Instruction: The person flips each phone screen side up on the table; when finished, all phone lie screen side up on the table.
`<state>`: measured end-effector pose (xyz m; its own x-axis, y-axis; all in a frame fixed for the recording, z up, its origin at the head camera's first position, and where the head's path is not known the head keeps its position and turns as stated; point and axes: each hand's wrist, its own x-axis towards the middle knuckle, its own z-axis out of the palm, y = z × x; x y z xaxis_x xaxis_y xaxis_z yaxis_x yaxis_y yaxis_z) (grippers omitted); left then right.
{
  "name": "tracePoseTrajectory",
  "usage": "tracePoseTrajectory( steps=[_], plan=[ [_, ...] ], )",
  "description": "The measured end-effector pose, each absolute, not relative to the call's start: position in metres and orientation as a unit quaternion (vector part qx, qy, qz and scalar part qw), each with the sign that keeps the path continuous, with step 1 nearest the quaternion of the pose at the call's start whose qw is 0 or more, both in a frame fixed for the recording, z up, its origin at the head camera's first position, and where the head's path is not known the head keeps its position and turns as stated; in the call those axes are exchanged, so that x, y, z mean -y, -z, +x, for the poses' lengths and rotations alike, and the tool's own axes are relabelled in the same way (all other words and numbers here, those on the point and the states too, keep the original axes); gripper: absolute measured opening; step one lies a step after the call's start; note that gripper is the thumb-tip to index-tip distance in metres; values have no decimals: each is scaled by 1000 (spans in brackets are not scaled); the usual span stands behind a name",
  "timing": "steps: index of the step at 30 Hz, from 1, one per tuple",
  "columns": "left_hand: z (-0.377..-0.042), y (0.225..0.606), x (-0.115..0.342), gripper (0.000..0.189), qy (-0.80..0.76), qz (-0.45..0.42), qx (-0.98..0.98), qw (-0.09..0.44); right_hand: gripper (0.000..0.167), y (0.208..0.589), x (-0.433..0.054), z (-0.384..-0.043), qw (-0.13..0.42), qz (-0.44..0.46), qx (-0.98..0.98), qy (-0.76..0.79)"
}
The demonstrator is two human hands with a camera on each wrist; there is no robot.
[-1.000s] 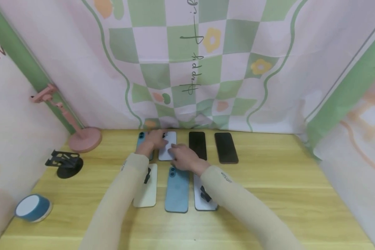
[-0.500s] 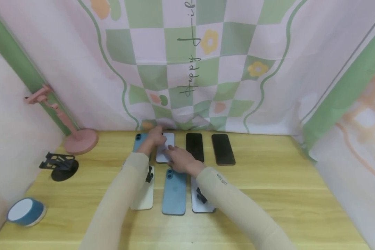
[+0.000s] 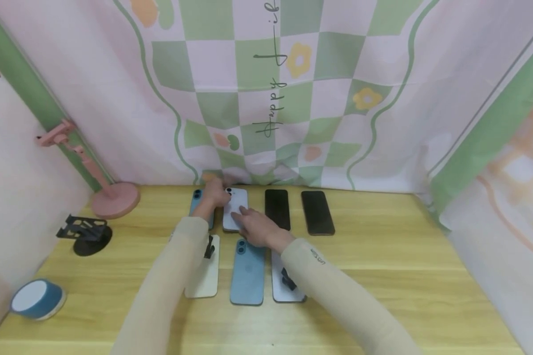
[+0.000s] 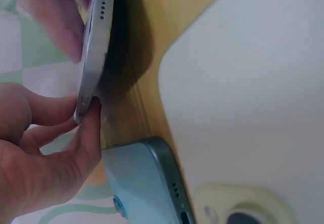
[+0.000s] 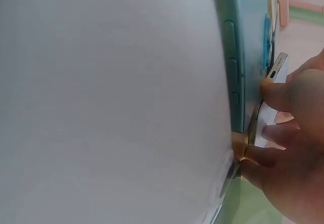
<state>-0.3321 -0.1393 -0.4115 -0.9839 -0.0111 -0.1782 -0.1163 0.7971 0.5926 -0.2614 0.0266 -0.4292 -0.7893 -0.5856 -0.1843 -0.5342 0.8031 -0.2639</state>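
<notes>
A pale lavender-white smartphone (image 3: 236, 203) lies in the back row, camera side up. At its upper left corner, my left hand (image 3: 215, 193) pinches the edge between thumb and finger; in the left wrist view this phone (image 4: 97, 44) stands tilted, its near end raised off the wood. From the right, my right hand (image 3: 259, 228) holds the lower right part. The right wrist view shows the thumb by the port end of the phone (image 5: 269, 113) and fingers along its side. A blue smartphone (image 3: 196, 201) lies left of it, partly under my left hand.
Two phones with dark screens up, one black (image 3: 277, 208) and one beside it (image 3: 318, 213), lie to the right. In front are cream (image 3: 206, 282), blue (image 3: 247, 277) and whitish (image 3: 285, 294) phones. A pink stand (image 3: 115, 199), black stand (image 3: 91, 236) and blue-white round object (image 3: 37, 299) stand left.
My left hand has shifted slightly left along the phone's top, leaving more of its camera corner showing. The right hand stays at the phone's right side, its fingers slightly moved.
</notes>
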Motion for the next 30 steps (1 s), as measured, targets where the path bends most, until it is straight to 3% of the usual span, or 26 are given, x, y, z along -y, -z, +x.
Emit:
tracePoseTrajectory(
  steps=[7,14,21,23,28,30],
  plan=[
    [-333,400,138,52,-289,-32,-954,80,50,419,-33,-260,115,-249,-943,187],
    [-343,397,132,10,-233,-62,-970,46,49,406,-41,-257,123,-130,-903,390],
    [-333,373,101,38,-121,-67,-989,50,46,403,-38,-255,161,-61,-819,548],
    [-332,373,95,37,-122,-64,-990,39,45,402,-35,-253,164,-43,-795,583],
    [-329,379,91,3,-220,-29,-975,9,40,404,-30,-248,127,-8,-787,604],
    [-330,385,92,7,-267,-5,-964,-1,39,406,-30,-248,103,6,-803,586]
  ],
)
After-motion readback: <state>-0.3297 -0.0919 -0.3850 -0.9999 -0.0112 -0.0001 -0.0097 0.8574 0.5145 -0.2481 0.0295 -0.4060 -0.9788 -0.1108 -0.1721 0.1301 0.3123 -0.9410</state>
